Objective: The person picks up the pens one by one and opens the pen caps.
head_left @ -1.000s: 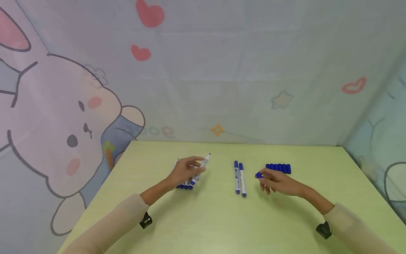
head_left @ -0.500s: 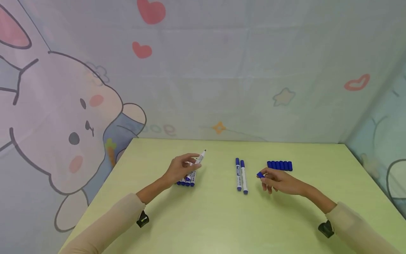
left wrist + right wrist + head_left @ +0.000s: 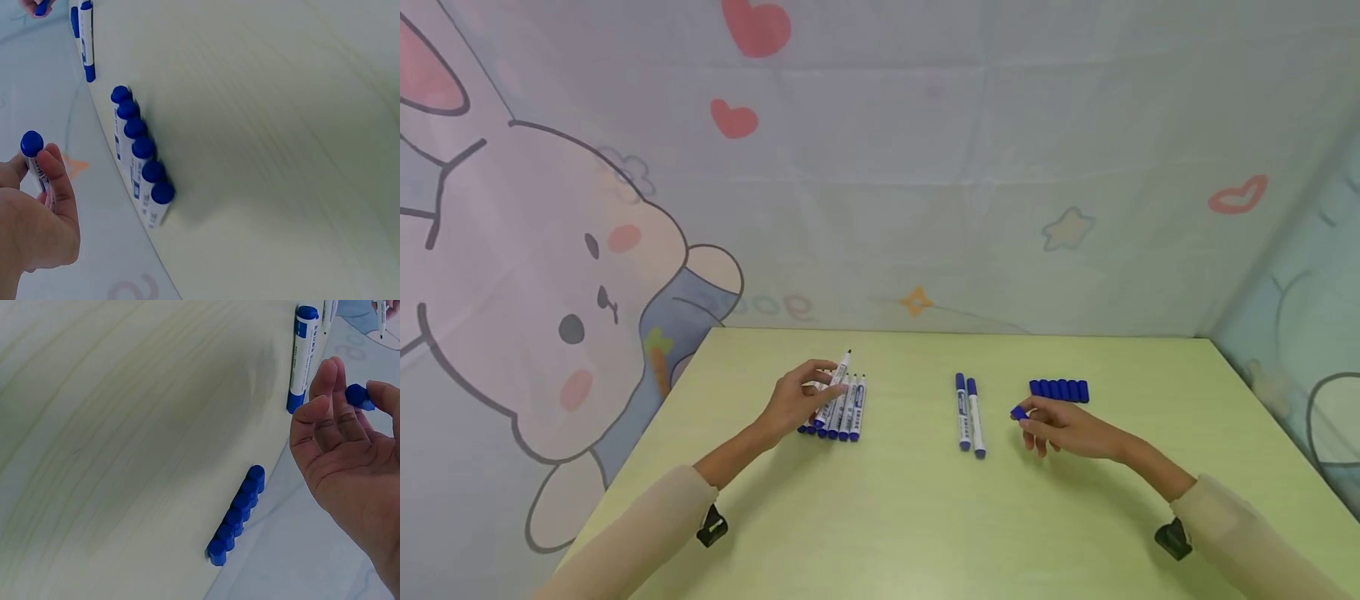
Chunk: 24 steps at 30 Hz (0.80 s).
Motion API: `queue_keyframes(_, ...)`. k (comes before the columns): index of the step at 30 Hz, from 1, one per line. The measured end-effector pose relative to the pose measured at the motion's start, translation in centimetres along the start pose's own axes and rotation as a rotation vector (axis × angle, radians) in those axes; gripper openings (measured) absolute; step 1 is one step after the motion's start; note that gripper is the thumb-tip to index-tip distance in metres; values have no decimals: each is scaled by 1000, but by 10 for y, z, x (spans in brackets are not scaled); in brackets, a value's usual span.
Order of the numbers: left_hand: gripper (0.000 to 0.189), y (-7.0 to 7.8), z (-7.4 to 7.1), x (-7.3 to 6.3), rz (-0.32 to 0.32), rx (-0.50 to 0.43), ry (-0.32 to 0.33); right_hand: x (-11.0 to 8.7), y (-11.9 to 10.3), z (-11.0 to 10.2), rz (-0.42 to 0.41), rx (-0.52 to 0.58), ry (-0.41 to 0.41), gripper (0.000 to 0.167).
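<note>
My left hand [image 3: 796, 398] pinches an uncapped whiteboard marker [image 3: 835, 387], tip up and blue end down, above a row of uncapped markers [image 3: 856, 408] lying side by side. The left wrist view shows that held marker [image 3: 36, 159] between thumb and fingers, apart from the row of blue-ended markers [image 3: 143, 148]. My right hand [image 3: 1063, 427] pinches a small blue marker cap [image 3: 1018, 413] between thumb and fingers. In the right wrist view the cap [image 3: 358, 395] sits at the fingertips, the other fingers loosely bent. Just beyond that hand stands a row of blue caps [image 3: 1060, 391].
Two capped markers [image 3: 970, 417] lie side by side mid-table, between the hands. The light yellow-green table [image 3: 880, 517] meets a printed cloth backdrop [image 3: 880, 167] along its back edge. A black wrist device [image 3: 1172, 540] hangs at the right sleeve.
My left hand has carried its uncapped marker leftward, over the marker row, uncovering more of the row's right side. My right hand stays almost in place with the cap.
</note>
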<state>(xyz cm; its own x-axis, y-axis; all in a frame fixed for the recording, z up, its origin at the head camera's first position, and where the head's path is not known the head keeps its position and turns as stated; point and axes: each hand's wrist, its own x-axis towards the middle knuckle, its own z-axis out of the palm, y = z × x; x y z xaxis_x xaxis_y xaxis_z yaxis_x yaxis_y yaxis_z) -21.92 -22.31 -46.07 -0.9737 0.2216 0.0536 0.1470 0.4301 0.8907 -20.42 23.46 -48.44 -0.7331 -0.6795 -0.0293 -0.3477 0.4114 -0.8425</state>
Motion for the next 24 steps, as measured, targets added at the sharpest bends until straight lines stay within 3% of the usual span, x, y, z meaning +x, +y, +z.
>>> queue_keyframes(12,43,-19,-23,-4,-53,68,87,-1,0,1,1,1,-14,30)
queue_keyframes(24,42,-30,-31,2,-75,128,138,-3,3,1,6,-10,-6,27)
